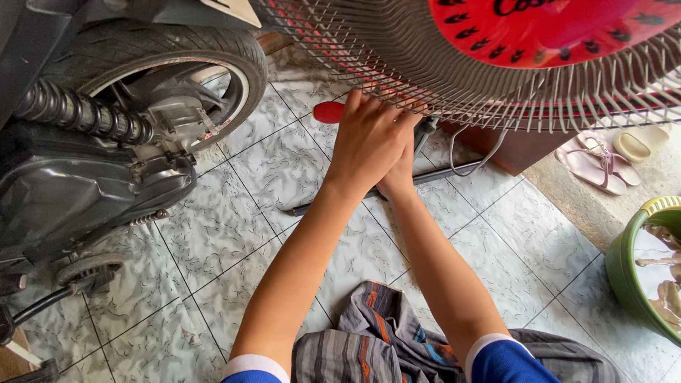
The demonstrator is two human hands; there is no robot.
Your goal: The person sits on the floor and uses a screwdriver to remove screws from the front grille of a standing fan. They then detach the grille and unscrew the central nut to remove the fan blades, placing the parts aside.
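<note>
My left hand (369,137) reaches forward under the lower edge of a fan's wire grille (396,51). Its fingers are closed around a red-handled tool (327,112), whose handle sticks out to the left. My right hand (399,177) lies just beneath and behind the left hand and is mostly covered by it, so its fingers are hidden. Both hands are at a dark part of the fan's stand (424,132) below the grille. The fan has a round red centre cap (547,14).
A scooter's rear wheel (197,60) and engine casing (72,188) fill the left. A thin dark rod (447,173) lies on the marbled floor tiles. Pink sandals (596,165) and a green basin with wet cloths (665,269) are on the right. Striped cloth (378,343) covers my lap.
</note>
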